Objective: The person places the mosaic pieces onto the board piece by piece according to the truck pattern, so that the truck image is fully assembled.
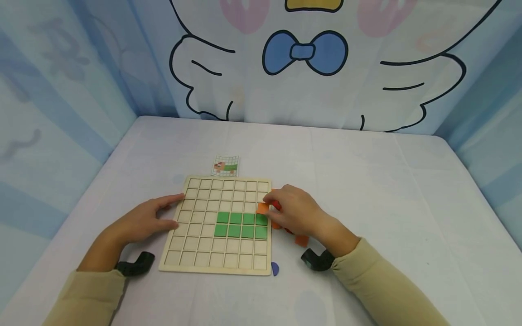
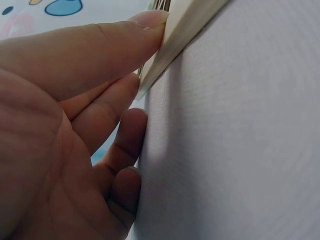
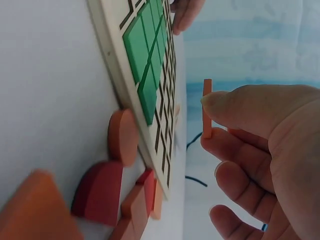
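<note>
A wooden grid board [image 1: 200, 244] lies on the table, with two rows of green square tiles [image 1: 235, 224] set in its right half. My right hand [image 1: 299, 210] pinches an orange square tile [image 1: 263, 208] between thumb and finger above the board's right edge; the right wrist view shows this tile [image 3: 207, 112] edge-on, apart from the board. With thumb and fingertips, my left hand [image 1: 142, 219] touches the board's left edge. In the left wrist view, its thumb [image 2: 145, 25] rests against the board's side [image 2: 172, 45].
Beside the board's right edge lie loose pieces: an orange disc [image 3: 123, 137], a dark red quarter-round [image 3: 100, 192], an orange tile [image 1: 302, 240] and a purple half-round [image 1: 275, 268]. A small pattern card [image 1: 225, 166] lies behind the board. A printed curtain [image 1: 306, 99] stands behind the table.
</note>
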Motion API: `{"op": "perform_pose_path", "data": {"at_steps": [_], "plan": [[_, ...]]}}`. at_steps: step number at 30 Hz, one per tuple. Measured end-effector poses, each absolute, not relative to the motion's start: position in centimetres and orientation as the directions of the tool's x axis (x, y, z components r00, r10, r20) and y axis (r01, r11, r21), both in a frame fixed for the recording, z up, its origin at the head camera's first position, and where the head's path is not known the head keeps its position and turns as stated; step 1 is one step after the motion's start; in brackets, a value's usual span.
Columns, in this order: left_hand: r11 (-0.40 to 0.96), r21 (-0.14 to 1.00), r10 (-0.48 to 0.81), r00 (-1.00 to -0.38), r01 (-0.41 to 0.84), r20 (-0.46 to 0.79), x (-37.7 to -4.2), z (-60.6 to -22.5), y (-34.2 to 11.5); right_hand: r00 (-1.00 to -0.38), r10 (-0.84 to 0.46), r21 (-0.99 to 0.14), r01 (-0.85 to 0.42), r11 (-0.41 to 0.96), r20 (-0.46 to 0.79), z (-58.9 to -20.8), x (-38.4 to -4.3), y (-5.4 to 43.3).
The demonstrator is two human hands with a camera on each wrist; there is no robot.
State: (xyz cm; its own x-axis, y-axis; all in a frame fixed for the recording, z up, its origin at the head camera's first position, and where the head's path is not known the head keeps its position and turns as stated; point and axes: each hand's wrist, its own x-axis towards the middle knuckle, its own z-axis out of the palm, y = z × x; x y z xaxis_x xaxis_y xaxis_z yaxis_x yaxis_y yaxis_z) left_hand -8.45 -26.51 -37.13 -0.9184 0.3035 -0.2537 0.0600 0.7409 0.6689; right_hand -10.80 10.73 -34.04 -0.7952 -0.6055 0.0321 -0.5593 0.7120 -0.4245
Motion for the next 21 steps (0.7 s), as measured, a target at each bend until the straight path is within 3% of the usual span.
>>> {"op": "perform_pose_path", "data": {"at_steps": [10,21], "plan": [[0.746,0.665,0.287,-0.919,0.038,-0.269,-8.5,-37.1,-26.4,-0.728,-0.680,-0.405,-0.649,0.644,0.085,-34.2,-10.4,8.7],[0.742,0.669,0.292,-0.919,0.042,-0.266,-8.5,-37.2,-26.4,-0.694,-0.715,-0.400,-0.682,0.612,0.089,-34.3,-10.2,7.1]]}}
